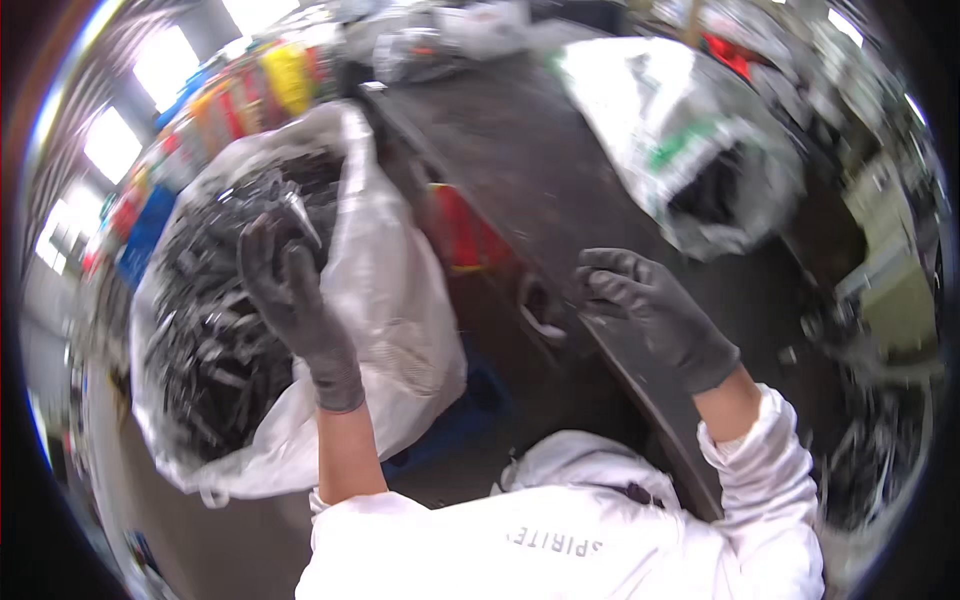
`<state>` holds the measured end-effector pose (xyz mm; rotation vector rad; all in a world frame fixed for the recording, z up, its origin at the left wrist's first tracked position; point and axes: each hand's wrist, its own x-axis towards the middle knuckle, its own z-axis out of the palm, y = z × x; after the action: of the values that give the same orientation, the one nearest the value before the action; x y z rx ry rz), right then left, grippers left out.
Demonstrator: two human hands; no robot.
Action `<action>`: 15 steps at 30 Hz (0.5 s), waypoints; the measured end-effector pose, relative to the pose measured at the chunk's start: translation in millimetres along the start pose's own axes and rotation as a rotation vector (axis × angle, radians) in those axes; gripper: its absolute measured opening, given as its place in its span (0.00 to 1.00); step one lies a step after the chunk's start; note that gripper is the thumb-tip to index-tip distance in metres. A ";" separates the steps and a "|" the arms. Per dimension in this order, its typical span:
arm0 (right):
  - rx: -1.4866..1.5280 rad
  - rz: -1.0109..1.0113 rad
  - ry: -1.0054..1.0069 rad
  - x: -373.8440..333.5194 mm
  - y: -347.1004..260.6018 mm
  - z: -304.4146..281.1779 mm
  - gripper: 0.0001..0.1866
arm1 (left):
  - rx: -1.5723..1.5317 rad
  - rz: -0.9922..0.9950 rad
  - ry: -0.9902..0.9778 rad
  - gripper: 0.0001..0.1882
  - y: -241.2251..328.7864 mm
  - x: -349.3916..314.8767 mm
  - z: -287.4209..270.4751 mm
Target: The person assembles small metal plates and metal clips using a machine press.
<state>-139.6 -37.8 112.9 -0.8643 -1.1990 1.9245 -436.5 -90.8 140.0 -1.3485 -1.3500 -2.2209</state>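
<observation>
Gloved left hand [298,315], fingers spread and seemingly empty, is over dark scraps [215,370] in a white sack [400,300], apparently well filled; the right [665,325] curls by the bench [490,135], grip unclear, what remains uncertain.

A big white sack [395,300], open and heaped with dark scrap [225,330].
The sack sits left of the dark bench [490,140], its wide mouth facing up, the pale rim slack and uneven, the side nearer the bench creased and bulging; the scrap is black to grey, loose, jumbled and strip-like, glinting in places, its single pieces blurred.
</observation>
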 end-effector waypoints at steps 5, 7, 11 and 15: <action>-0.036 -0.116 0.256 -78.0 33.9 -55.5 0.16 | -0.272 -0.221 -1.067 0.10 36.5 -93.3 152.1; -0.196 -0.149 0.452 -114.0 53.9 -83.9 0.16 | -0.215 0.035 -1.391 0.09 62.0 -140.1 208.5; -0.240 -0.192 0.795 -192.6 94.4 -113.9 0.16 | 0.342 0.688 -1.583 0.13 28.5 -199.2 318.4; -0.134 -0.143 1.018 -255.9 100.5 -128.2 0.17 | 0.112 0.602 -1.068 0.19 -41.4 -210.9 403.8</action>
<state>80.5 -224.4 19.5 -1.5144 -0.7126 1.0133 -103.4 196.3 13.9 -2.5969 -1.0019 -0.9854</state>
